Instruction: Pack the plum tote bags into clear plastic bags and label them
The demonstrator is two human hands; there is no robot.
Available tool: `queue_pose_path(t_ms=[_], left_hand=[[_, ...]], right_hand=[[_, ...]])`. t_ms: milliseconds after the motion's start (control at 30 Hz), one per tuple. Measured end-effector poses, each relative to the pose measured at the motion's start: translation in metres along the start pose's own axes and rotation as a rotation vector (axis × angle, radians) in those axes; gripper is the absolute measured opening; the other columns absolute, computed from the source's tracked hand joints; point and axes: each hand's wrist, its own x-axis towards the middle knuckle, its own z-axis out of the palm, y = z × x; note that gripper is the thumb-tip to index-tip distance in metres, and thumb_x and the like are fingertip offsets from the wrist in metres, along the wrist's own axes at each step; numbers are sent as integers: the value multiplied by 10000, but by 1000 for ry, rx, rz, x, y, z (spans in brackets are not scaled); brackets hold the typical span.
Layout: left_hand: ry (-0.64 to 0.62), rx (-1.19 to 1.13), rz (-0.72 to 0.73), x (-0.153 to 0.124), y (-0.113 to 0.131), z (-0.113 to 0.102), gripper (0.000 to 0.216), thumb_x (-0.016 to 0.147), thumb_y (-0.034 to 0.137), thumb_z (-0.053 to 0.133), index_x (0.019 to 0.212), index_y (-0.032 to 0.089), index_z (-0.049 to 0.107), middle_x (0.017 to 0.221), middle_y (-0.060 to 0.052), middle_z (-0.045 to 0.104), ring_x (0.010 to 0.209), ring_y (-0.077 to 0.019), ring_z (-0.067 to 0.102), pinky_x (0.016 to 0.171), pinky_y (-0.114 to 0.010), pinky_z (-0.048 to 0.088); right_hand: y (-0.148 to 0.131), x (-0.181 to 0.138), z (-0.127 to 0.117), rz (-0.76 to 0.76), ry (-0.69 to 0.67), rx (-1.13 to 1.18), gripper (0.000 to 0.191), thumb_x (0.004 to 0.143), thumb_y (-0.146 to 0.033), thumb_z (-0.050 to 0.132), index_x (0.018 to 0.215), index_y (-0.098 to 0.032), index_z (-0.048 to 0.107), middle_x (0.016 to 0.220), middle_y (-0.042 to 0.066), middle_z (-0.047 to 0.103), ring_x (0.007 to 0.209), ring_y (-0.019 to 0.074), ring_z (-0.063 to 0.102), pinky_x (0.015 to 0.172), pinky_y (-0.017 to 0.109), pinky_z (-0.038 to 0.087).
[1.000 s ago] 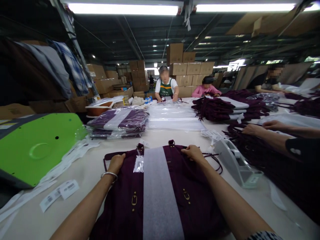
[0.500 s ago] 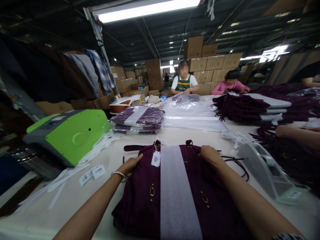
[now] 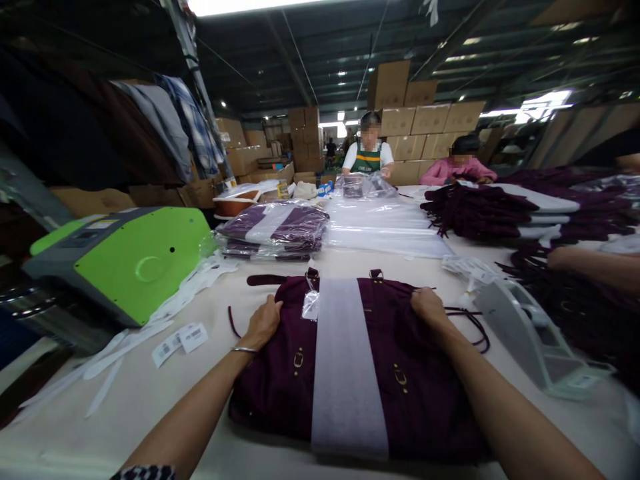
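Dark purple, the bag (image 3: 390, 340) lies flat on the desk (image 3: 130, 407) between the left grip (image 3: 265, 323) and the right grip (image 3: 431, 310). The left grip is curled onto its upper left edge and the right grip clutches its upper right edge, so both are clasping the bag. Midway between them a pale band (image 3: 345, 373) runs down its front, with a hanging tag (image 3: 311, 305) just right of the left grip. Left of the left grip lie printed labels (image 3: 180, 343), and farther out sits a green machine (image 3: 150, 267). Ahead of the left grip rests a stack of plastic-wrapped bundles (image 3: 275, 230); clear sheets (image 3: 390, 227) spread ahead of both, and beyond them is a co-worker (image 3: 369, 160) in a green apron. Right of the right grip stands a translucent tape dispenser (image 3: 535, 340), and past it another person's forearm (image 3: 595, 268).
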Motion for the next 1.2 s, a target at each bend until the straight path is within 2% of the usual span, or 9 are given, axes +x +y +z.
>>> queue_pose_path(t_ms=[267, 367, 467, 600, 733, 833, 967, 1100, 1200], left_hand=[[-63, 18, 55, 2, -14, -36, 400, 976, 536, 364, 1040, 186, 546, 1104, -149, 696, 1077, -290, 646, 865, -361, 447], [-182, -15, -1, -23, -22, -60, 582, 935, 670, 289, 987, 164, 571, 868, -110, 720, 832, -268, 694, 710, -342, 482], [-291, -86, 6, -62, -23, -74, 669, 832, 722, 482, 1174, 152, 556, 877, -77, 725, 740, -237, 688, 614, -305, 476], [-108, -94, 39, -113, -17, -76, 777, 778, 512, 659, 1445, 229, 376, 1136, -66, 675, 821, -215, 671, 688, -308, 479], [170, -142, 5, -151, -41, -42, 398, 928, 377, 412, 1278, 216, 510, 841, -4, 654, 765, -204, 656, 714, -328, 491], [463, -102, 97, -175, -92, -5, 300, 912, 303, 347, 1069, 210, 585, 932, -67, 681, 832, -230, 675, 728, -360, 522], [391, 24, 294, -190, -132, -16, 245, 870, 231, 410, 992, 241, 623, 861, -57, 668, 770, -218, 672, 706, -349, 544], [628, 60, 178, -173, -59, -100, 361, 913, 355, 388, 1181, 232, 596, 1115, -92, 660, 938, -269, 665, 870, -448, 548], [578, 69, 461, -148, 19, -127, 438, 962, 469, 365, 1305, 282, 564, 1337, -34, 607, 1218, -281, 582, 1085, -479, 446]], right_hand=[[4, -23, 24, 55, 68, 125, 403, 979, -338, 337, 1168, -116, 616, 1010, 189, 715, 955, 305, 674, 808, 358, 463], [5, -21, 23, 57, 76, 159, 399, 967, -380, 377, 1133, -129, 638, 1002, 186, 712, 944, 309, 665, 818, 368, 457], [7, -18, 26, 66, 83, 184, 396, 956, -405, 414, 1097, -133, 665, 988, 184, 713, 931, 314, 662, 820, 375, 455], [12, -13, 32, 77, 126, 253, 380, 917, -412, 486, 1055, -128, 696, 943, 179, 717, 890, 313, 659, 816, 384, 457], [17, -6, 36, 76, 155, 295, 345, 882, -394, 536, 1028, -132, 706, 904, 161, 719, 869, 300, 652, 814, 380, 462], [19, -2, 36, 68, 160, 311, 329, 865, -395, 559, 991, -134, 715, 878, 146, 719, 863, 285, 647, 822, 370, 464], [20, -1, 34, 56, 128, 314, 302, 880, -370, 560, 958, -129, 724, 906, 152, 728, 893, 279, 652, 848, 360, 457], [16, -5, 30, 39, 110, 303, 318, 931, -363, 522, 1017, -131, 722, 1009, 151, 734, 959, 256, 655, 875, 321, 444], [14, -7, 25, 34, 93, 283, 299, 945, -348, 526, 1013, -136, 726, 1029, 130, 739, 980, 226, 656, 877, 278, 436]])
